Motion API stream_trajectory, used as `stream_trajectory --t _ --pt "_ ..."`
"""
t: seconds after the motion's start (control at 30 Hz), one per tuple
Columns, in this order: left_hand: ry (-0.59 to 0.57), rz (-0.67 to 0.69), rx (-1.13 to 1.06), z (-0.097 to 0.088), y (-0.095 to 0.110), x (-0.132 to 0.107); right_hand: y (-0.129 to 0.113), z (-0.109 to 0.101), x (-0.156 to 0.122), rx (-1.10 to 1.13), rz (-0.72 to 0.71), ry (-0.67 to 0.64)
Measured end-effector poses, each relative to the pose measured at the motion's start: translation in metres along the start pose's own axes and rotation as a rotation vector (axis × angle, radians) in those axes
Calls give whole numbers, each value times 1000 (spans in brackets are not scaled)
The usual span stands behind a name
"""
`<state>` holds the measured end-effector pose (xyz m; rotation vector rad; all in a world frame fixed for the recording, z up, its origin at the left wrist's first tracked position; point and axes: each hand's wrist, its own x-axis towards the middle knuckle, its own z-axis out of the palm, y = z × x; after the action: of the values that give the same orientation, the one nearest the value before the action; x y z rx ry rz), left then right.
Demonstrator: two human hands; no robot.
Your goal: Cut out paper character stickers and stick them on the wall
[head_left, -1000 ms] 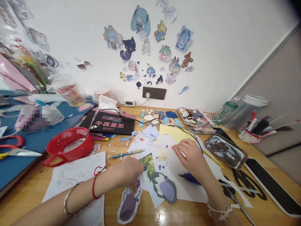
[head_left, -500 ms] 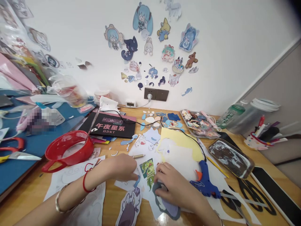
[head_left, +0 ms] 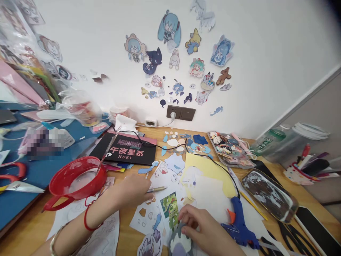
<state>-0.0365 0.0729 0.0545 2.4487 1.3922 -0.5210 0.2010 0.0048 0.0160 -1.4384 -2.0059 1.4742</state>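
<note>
My left hand [head_left: 133,192] lies with curled fingers closed over a grey pen [head_left: 157,189]; only the pen's tip shows to its right. At the bottom edge my right hand [head_left: 205,231] pinches a grey-rimmed paper cutout [head_left: 181,246]. Beside the cutout lie a small green picture [head_left: 170,209] and a purple character cutout [head_left: 149,246]. White sheets with cut holes [head_left: 145,218] are spread under both hands. A blue glue gun [head_left: 239,227] lies just right of my right hand, its black cord running back across a yellow sheet [head_left: 210,170].
A red bowl [head_left: 77,177] with a stick in it stands left of my left hand, a black packet [head_left: 125,151] behind it. A dark tray [head_left: 269,193], black scissors [head_left: 290,234] and a pen cup [head_left: 298,174] are at the right. Red-handled scissors [head_left: 13,185] lie far left.
My left hand moved from the purple cutout up onto the pen. My right hand put down the glue gun, came toward me and took hold of the grey-rimmed cutout. The view drifted down-left.
</note>
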Motion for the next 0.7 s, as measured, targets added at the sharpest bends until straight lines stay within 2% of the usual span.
stream_trajectory --t 0.2,0.37,0.5,0.7 --pt "27 -22 40 12 -5 18 -4 11 3 -197 -47 -56" --pt "-7 13 80 19 -11 25 -9 4 -2 -358 -207 49" --pt "16 34 77 13 -22 16 -8 -14 -7 -338 -249 191" --pt "107 5 44 4 -42 10 6 -51 -10 -423 -151 561"
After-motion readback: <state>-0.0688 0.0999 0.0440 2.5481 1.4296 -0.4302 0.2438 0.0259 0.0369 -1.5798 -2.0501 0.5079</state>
